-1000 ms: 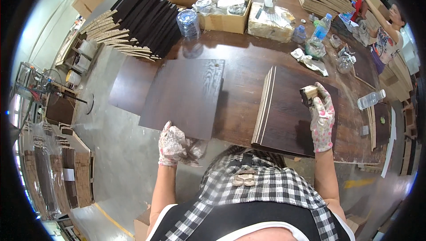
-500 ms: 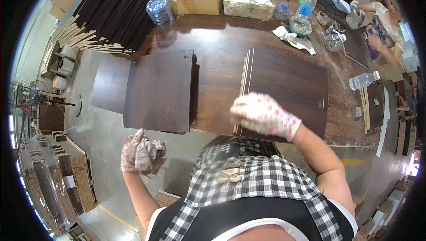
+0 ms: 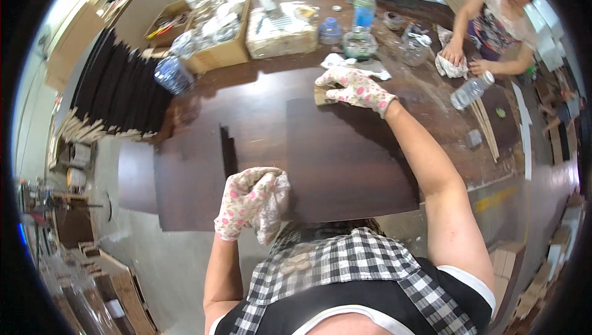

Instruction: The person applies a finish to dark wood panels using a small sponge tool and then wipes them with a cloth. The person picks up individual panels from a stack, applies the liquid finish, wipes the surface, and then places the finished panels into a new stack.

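My right hand (image 3: 361, 91), in a white glove with a pink floral pattern, is closed around a small tan block (image 3: 322, 96) at the far edge of a dark brown wood-grain panel (image 3: 351, 168). What the block is made of does not show clearly. My left hand (image 3: 242, 202), in a matching glove, grips a crumpled whitish rag (image 3: 271, 211) at the near edge of the table, between that panel and a second dark panel (image 3: 191, 181) on the left. The rag hangs from the fist and partly hides the panel edge.
Dark boards (image 3: 117, 88) stand stacked at the left, beside a large clear bottle (image 3: 174, 76). An open carton (image 3: 216, 54) and a wrapped box (image 3: 282, 37) sit at the back. Bottles (image 3: 364, 11) and a white cloth (image 3: 376, 71) lie beyond my right hand. A co-worker (image 3: 493, 26) presses a rag on the table.
My right hand has moved from the panel's left near side to its far edge. My left hand has come rightward to the table edge with the rag. The view has shifted.
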Tool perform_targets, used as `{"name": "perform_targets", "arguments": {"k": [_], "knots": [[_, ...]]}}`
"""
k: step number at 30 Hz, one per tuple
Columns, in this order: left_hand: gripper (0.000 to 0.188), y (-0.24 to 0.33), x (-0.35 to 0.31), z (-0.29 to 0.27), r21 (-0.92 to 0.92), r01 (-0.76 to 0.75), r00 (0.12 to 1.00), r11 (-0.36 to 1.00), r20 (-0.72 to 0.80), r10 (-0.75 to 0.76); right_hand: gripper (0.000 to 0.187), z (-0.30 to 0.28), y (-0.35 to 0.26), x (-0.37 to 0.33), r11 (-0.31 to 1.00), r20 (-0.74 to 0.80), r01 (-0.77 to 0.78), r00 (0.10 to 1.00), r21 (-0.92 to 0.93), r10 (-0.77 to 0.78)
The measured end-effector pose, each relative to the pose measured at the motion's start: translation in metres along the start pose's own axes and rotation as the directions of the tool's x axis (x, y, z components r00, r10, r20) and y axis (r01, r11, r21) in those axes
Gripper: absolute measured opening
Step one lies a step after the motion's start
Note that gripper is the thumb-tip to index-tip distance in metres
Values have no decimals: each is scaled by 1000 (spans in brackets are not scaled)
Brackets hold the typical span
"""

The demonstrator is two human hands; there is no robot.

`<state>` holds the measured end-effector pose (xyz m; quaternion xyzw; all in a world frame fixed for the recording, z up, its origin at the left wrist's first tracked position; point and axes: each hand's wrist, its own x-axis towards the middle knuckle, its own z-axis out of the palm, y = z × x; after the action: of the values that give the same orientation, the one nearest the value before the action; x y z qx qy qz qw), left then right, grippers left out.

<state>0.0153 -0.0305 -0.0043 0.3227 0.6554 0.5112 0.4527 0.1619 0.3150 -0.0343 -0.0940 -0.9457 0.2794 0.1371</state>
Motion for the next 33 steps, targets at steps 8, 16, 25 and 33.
{"name": "perform_targets", "arguments": {"k": [8,16,25,33], "knots": [[25,-1,48,54,246,41,991,968,115,-71,32,-106,72,-188,830,-280,-509,782,227,557],[21,-9,62,65,315,-56,993,947,116,20,36,-32,7,-228,793,-447,-480,656,376,608],[25,-29,68,57,208,-84,984,975,172,48,40,38,-159,-373,690,-540,-537,436,486,720],[25,-38,63,14,20,-143,983,990,121,140,60,126,-205,-263,607,-841,-794,343,-23,417]]}}
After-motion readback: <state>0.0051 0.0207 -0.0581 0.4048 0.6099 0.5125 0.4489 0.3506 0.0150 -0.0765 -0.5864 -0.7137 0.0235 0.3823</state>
